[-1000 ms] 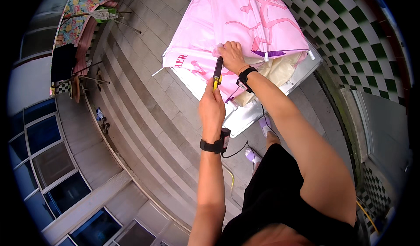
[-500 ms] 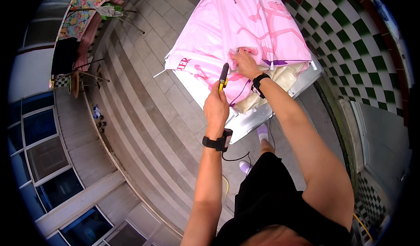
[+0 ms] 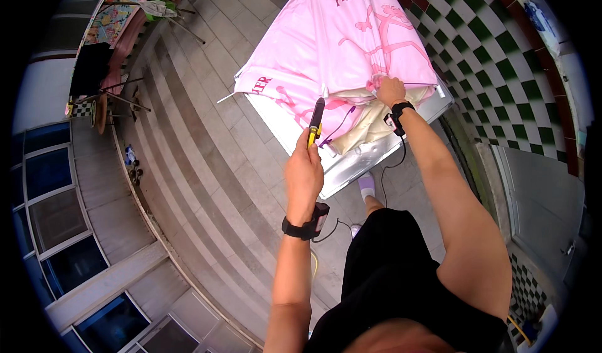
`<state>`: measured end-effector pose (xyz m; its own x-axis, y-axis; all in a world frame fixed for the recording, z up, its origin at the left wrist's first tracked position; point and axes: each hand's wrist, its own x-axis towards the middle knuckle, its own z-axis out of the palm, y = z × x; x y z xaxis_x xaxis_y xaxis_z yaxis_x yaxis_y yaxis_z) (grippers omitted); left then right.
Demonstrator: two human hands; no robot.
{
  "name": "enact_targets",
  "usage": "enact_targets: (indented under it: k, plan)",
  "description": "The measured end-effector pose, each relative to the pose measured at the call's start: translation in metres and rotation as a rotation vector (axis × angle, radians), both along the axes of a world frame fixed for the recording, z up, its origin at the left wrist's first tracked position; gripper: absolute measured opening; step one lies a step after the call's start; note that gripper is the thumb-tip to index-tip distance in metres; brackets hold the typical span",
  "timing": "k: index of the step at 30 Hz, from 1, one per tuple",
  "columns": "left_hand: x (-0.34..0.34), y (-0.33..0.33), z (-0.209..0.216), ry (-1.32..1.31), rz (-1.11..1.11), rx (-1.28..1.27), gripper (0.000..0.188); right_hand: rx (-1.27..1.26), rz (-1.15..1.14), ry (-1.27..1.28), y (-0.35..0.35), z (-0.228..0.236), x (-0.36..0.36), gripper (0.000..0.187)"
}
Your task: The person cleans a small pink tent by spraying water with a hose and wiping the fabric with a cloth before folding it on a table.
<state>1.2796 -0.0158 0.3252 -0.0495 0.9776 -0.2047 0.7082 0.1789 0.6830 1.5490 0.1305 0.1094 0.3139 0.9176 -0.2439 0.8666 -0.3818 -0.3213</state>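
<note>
Silvery table (image 3: 364, 163), cream sheet (image 3: 370, 127) under pink fabric (image 3: 342, 48), left grip (image 3: 303, 176) around black tool (image 3: 317, 114), right grip (image 3: 391, 90) tight on fabric

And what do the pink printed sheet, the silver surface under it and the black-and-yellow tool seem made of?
Pink printed sheet: probably thin synthetic fabric, faintly satiny; it folds softly and has a slight sheen.
Silver surface: likely metal, fairly shiny, judging by its bright reflections.
Black-and-yellow tool: perhaps plastic or rubber outside, given its solid colours; too small to be sure.
</note>
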Motion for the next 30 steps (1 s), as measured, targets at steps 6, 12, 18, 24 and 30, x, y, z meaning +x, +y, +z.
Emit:
enact_targets:
  k: [6, 12, 18, 24, 30]
  plan:
    - [0.039, 0.010, 0.033, -0.087, -0.053, 0.188, 0.042, 0.165, -0.113, 0.325, -0.060, -0.034, 0.049, 0.035]
    - [0.069, 0.037, 0.014, -0.327, 0.078, 0.195, 0.043, 0.485, 0.104, 0.486, -0.038, 0.094, 0.089, 0.027]
    - [0.108, 0.078, -0.014, -0.508, 0.217, 0.039, 0.045, 0.479, 0.527, 0.361, 0.037, 0.147, 0.062, 0.025]
    - [0.151, 0.193, -0.080, -0.491, 0.269, 0.084, 0.048, 0.324, 1.171, 0.323, 0.164, 0.006, 0.023, 0.027]
    - [0.152, 0.279, -0.163, -0.498, 0.422, -0.081, 0.049, 0.460, 1.262, 0.070, 0.280, -0.057, 0.035, 0.019]
